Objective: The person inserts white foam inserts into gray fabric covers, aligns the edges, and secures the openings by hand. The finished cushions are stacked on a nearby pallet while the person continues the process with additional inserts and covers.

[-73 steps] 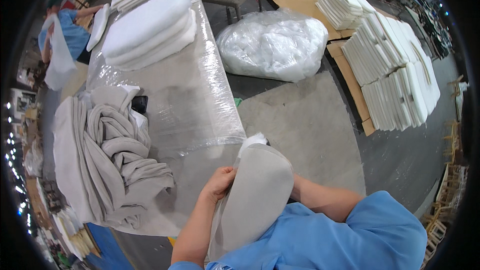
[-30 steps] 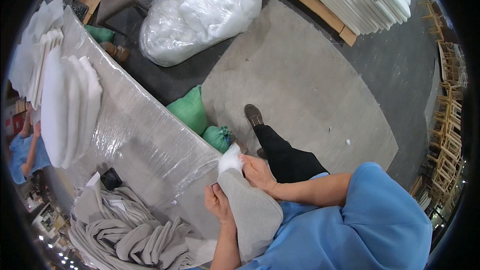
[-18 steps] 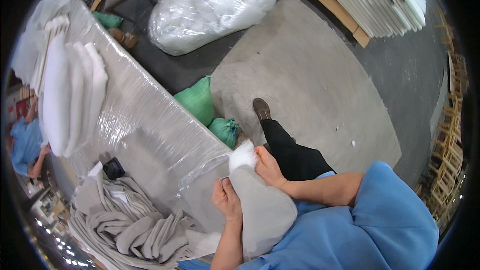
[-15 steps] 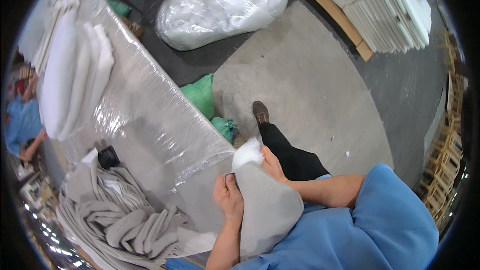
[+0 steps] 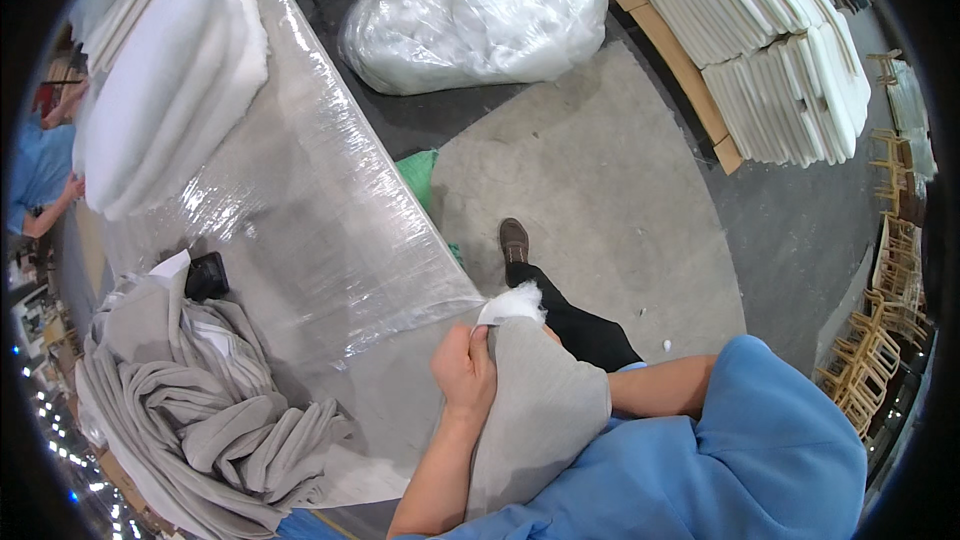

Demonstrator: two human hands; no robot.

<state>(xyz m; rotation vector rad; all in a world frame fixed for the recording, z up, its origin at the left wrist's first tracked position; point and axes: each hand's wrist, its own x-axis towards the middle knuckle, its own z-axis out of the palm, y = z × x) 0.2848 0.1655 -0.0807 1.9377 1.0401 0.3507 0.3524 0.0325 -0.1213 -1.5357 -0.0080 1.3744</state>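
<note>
A light grey fabric cushion cover [image 5: 545, 390] leans against my body, with white fluffy stuffing [image 5: 515, 306] showing at its far end. My left hand [image 5: 466, 368] is closed on the cover's left edge, thumb on top, just below the stuffing. Only a sliver of my right hand [image 5: 552, 336] shows, at the far right edge of the cover beside the stuffing. Its fingers are hidden by the fabric.
Left of me, a plastic-wrapped table [image 5: 300, 230] carries crumpled grey fabric [image 5: 220, 410], a black object [image 5: 206, 276] and white padding [image 5: 160, 90]. Beyond are a bag of white filling [image 5: 480, 15], stacked white slabs [image 5: 780, 70] and a green sack [image 5: 418, 178]. Another person [image 5: 45, 165] stands far left.
My right hand has gone from plain view beside the stuffing to mostly behind the cover. My left hand keeps its hold on the edge. The whole view has shifted slightly.
</note>
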